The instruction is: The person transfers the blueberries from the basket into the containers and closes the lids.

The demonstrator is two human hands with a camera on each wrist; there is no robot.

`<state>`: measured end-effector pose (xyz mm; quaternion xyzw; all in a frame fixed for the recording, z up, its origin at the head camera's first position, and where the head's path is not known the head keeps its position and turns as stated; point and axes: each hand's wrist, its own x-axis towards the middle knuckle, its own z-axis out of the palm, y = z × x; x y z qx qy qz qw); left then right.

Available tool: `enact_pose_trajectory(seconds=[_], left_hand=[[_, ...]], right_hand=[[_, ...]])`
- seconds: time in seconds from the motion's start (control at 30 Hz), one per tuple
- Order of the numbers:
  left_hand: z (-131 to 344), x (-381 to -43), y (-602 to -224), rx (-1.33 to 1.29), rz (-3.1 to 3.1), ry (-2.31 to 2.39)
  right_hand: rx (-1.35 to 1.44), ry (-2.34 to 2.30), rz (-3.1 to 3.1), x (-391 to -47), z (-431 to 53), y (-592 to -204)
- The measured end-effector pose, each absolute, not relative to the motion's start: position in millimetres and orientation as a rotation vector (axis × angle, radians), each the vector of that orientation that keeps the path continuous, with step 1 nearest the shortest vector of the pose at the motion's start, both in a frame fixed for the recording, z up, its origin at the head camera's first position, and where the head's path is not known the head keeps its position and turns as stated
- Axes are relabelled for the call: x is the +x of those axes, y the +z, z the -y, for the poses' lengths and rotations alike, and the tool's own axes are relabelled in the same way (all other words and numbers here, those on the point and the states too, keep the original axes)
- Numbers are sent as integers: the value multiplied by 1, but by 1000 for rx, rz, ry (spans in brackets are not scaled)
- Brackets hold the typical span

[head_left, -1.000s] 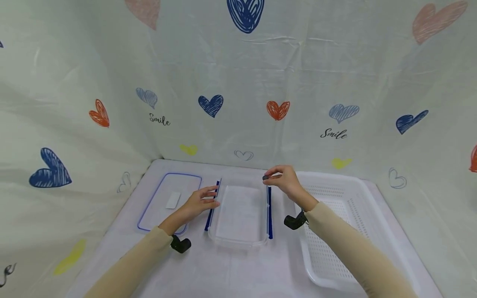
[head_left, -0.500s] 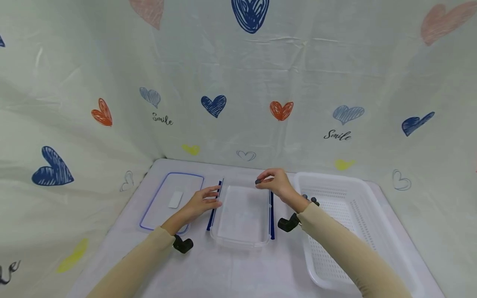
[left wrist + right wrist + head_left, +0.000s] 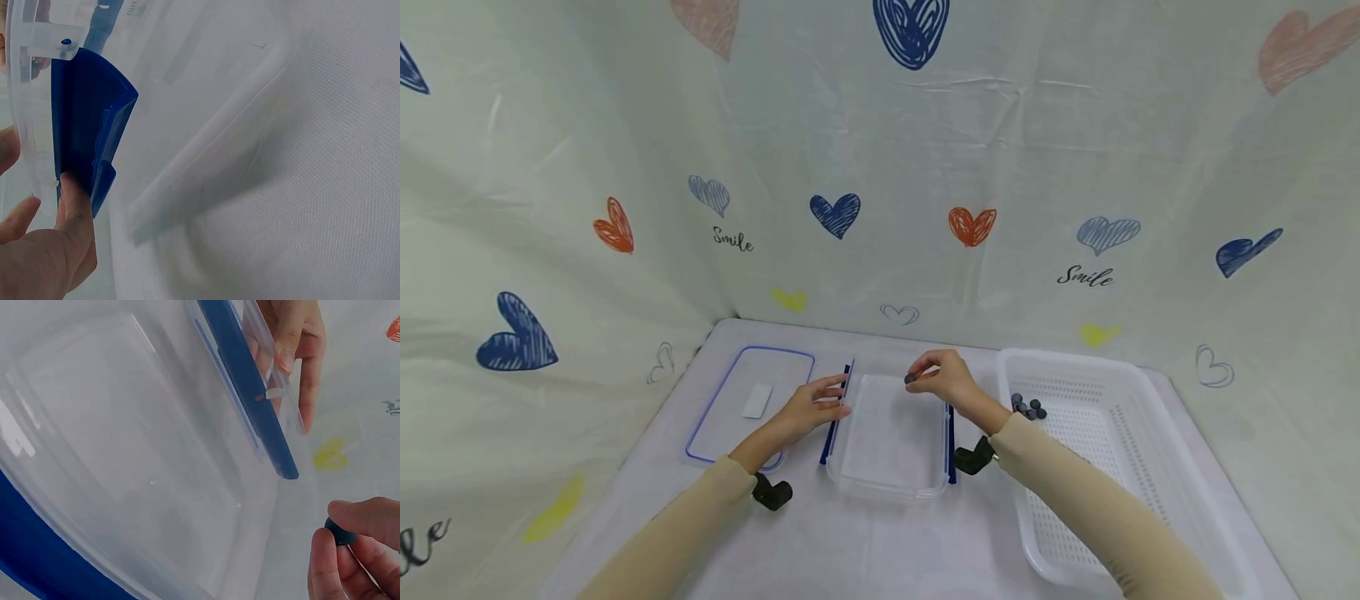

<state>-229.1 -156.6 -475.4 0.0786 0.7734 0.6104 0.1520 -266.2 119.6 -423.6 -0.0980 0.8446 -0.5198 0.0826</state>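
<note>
Pinching a small dark ball (image 3: 910,378), our right hand (image 3: 949,383) has come left over the clear plastic box (image 3: 887,487) our loose left hand (image 3: 805,412) touches.

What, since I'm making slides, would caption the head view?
Left hand at a clear container, right hand pinching a dark ball.

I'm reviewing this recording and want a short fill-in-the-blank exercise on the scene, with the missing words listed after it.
1. The number of small dark balls visible in the right hand is ____.
2. In the left wrist view, the plastic flap nearest the left hand is coloured ____.
3. In the head view, the lid lies to the ____ of the clear container.
4. In that view, the white basket stands to the container's ____.

Missing words: one; blue; left; right.
</note>
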Motion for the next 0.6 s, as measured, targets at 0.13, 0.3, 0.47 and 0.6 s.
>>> enact_pose_trajectory(seconds=[0.13,0.3,0.47,0.6], left_hand=[[156,-230,-476,228,-2224,1747],[156,-231,-477,229,-2226,1743],[155,-231,-477,214,-2240,1736],[155,-229,-477,200,-2251,1724]], right_hand=[[-283,-1528,-2531,-266,-118,-426],[-294,-1500,-2544,-265,-116,-428],[-311,-1502,-2540,-263,-115,-429],[-319,-1506,-2532,-262,-115,-427]])
